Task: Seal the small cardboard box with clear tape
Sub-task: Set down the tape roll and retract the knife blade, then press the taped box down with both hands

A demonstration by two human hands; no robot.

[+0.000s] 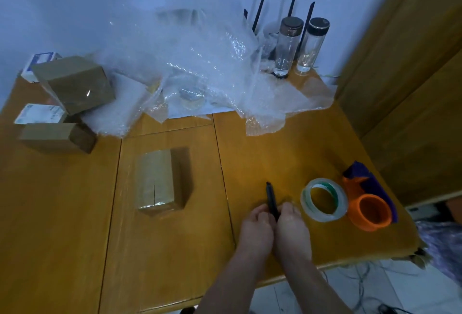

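Small cardboard box (156, 180): lies flat on the middle panel of the wooden table (60, 213), long side running away from the person; its top is glossy with clear tape and a slit shows along the centre seam at the near end. Nothing touches it.

Left hand (255, 226): closed around the lower end of a black pen-like tool (271, 200), to the right of the box and apart from it.

Right hand (291, 223): pressed against the left hand, fingers also clasping the same black tool; the tool's tip points away from the person. Whether it is a pen or a cutter cannot be told.

Clear tape roll (324, 199): lies flat on the table just right of the right hand, with a green inner rim showing.

Orange tape dispenser (367, 207): just beside the roll on its right, its round orange hub open upward, with a dark purple part behind it near the table's right edge.

Bubble wrap (190, 68): a large crumpled heap across the far side of the table.

Two glass bottles (298, 46): upright at the far right corner, dark caps on, black rods standing behind them.

Other boxes (72, 83): brown cartons and white packets piled at the far left, well apart from the small box.
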